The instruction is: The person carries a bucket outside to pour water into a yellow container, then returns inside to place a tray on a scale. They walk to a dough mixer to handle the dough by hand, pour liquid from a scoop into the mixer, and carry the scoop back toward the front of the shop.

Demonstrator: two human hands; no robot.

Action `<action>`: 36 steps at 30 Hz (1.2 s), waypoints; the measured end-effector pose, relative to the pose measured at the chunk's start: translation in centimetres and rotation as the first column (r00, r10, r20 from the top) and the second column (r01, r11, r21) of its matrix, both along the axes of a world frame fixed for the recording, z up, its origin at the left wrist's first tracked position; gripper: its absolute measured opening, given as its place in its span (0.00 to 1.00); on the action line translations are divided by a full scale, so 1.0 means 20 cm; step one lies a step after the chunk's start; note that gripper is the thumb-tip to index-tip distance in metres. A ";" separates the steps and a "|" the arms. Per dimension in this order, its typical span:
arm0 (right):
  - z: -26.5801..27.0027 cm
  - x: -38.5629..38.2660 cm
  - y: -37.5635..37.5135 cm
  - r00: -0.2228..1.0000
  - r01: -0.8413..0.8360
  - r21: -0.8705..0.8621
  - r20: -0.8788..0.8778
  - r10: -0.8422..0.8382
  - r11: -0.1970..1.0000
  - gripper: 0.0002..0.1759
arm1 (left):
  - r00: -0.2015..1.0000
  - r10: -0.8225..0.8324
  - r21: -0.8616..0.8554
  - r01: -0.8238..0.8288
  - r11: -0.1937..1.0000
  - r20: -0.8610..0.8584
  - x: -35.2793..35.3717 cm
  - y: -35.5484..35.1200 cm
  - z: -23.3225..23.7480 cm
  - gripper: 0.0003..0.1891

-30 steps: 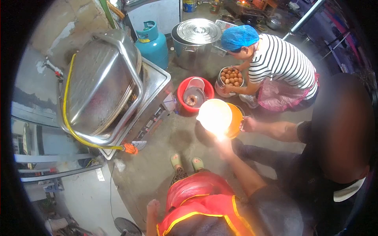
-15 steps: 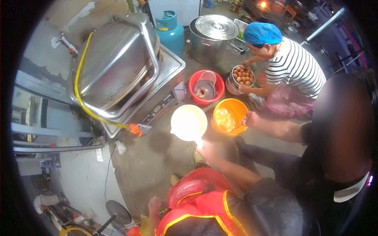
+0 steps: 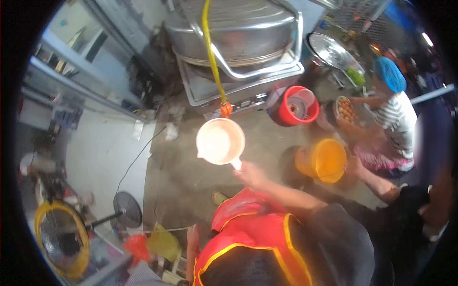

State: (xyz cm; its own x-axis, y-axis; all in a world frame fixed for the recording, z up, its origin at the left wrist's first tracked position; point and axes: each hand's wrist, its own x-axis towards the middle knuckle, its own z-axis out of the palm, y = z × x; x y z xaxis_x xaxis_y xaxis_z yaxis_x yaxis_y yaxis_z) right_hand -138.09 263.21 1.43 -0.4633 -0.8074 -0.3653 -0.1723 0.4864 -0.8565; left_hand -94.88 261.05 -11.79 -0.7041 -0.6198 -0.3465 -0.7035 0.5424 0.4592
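Observation:
My right hand [image 3: 250, 176] grips the handle of a white plastic dipper [image 3: 200, 151] and holds it out over the floor, just below the orange end of a yellow hose [image 3: 213, 59]. Strong light washes out the dipper's inside, so its contents cannot be made out. My left hand [image 3: 192, 236] hangs low beside my red apron [image 3: 253, 230]; its fingers are small and blurred. To the right, another person's hand [image 3: 354, 168] holds a tilted yellow bucket [image 3: 310, 161] at its rim.
A large steel vessel [image 3: 248, 38] stands on a metal stand ahead. A red basin [image 3: 287, 113] sits right of it. A person in a blue cap [image 3: 390, 75] squats by a pot of eggs [image 3: 344, 108]. A fan [image 3: 62, 240] and plastic bags [image 3: 163, 243] lie left.
My view has swung left. The dipper has gone from beside the yellow bucket to under the hose end. The bucket is now farther from it and tilted more.

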 end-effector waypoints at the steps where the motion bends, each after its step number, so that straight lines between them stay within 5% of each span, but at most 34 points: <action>1: 0.02 0.07 -0.08 0.999 -0.013 0.042 0.044 0.011 0.999 0.10 | 1.000 -0.013 -0.018 0.014 1.000 0.011 0.07 -0.03 -0.05 0.06; 5: 0.15 0.38 -0.34 0.985 -0.032 -0.015 0.167 0.034 0.999 0.12 | 0.997 0.076 0.068 -0.077 0.995 0.018 0.38 -0.11 0.00 0.06; 8: 0.17 0.57 -0.57 0.967 -0.137 0.095 0.228 0.112 0.986 0.11 | 0.960 0.150 0.051 -0.167 0.985 0.236 0.66 -0.19 -0.06 0.07; 9: 0.18 0.63 -0.63 0.961 -0.145 0.091 0.250 0.118 0.985 0.11 | 0.937 0.302 0.193 -0.333 0.923 0.174 0.75 -0.22 -0.10 0.08; 12: 0.19 0.77 -0.80 0.939 -0.187 0.066 0.307 0.158 0.980 0.10 | 0.674 0.729 0.607 -0.632 0.483 0.122 0.95 -0.35 -0.32 0.10; 14: 0.17 0.85 -0.93 0.916 -0.225 0.039 0.350 0.197 0.974 0.09 | 0.390 0.895 0.797 -0.600 0.068 0.216 1.02 -0.44 -0.40 0.11; 17: 0.19 0.94 -1.11 0.894 -0.288 0.032 0.367 0.257 0.957 0.09 | 0.740 0.671 0.673 -0.475 0.566 -0.042 1.02 -0.58 -0.41 0.11; 19: 0.16 0.97 -1.23 0.897 -0.307 0.059 0.350 0.269 0.950 0.08 | 0.855 0.474 0.472 -0.337 0.815 -0.209 1.03 -0.64 -0.48 0.11; 21: 0.16 1.03 -1.40 0.886 -0.376 0.075 0.321 0.334 0.924 0.08 | 0.887 0.365 0.247 -0.300 0.921 -0.282 1.06 -0.67 -0.54 0.09; 22: 0.16 1.04 -1.47 0.875 -0.418 0.084 0.306 0.376 0.905 0.08 | 0.851 0.448 0.282 -0.375 0.883 -0.273 1.04 -0.68 -0.54 0.09; 23: 0.14 1.06 -1.55 0.866 -0.477 0.060 0.205 0.456 0.877 0.09 | 0.663 0.720 0.559 -0.524 0.642 -0.206 0.98 -0.72 -0.45 0.08; 24: 0.17 1.08 -1.64 0.846 -0.529 0.043 0.097 0.524 0.847 0.10 | 0.336 0.941 0.795 -0.557 0.241 -0.050 0.92 -0.75 -0.34 0.08; 25: 0.23 1.07 -1.72 0.789 -0.614 0.174 0.098 0.607 0.770 0.15 | 0.083 0.992 0.838 -0.545 -0.032 0.092 0.85 -0.79 -0.23 0.07; 27: 0.07 1.12 -1.86 0.745 -0.662 0.123 0.002 0.667 0.739 0.16 | -0.209 0.960 0.777 -0.566 -0.275 0.188 0.75 -0.87 -0.03 0.08; 29: -0.25 1.12 -2.03 0.751 -0.659 -0.047 -0.091 0.654 0.750 0.17 | -0.274 0.950 0.761 -0.582 -0.287 0.149 0.74 -1.00 0.05 0.08; 32: -0.04 1.18 -2.29 0.730 -0.680 0.141 0.221 0.647 0.719 0.16 | -0.339 0.933 0.719 -0.618 -0.319 0.122 0.79 -1.09 0.06 0.09; 36: 0.09 1.36 -2.63 0.655 -0.754 0.243 0.214 0.725 0.610 0.12 | -0.493 0.859 0.686 -0.576 -0.444 0.142 0.86 -1.25 0.13 0.10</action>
State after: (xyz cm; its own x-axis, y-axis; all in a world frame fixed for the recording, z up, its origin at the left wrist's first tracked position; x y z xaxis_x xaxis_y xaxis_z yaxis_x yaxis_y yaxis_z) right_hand -110.80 210.62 3.33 0.2890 -0.7114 -0.6407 -0.5184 0.4463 -0.7294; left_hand -77.64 236.09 -9.14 0.4779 -0.4184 -0.7724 0.3338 -0.7268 0.6002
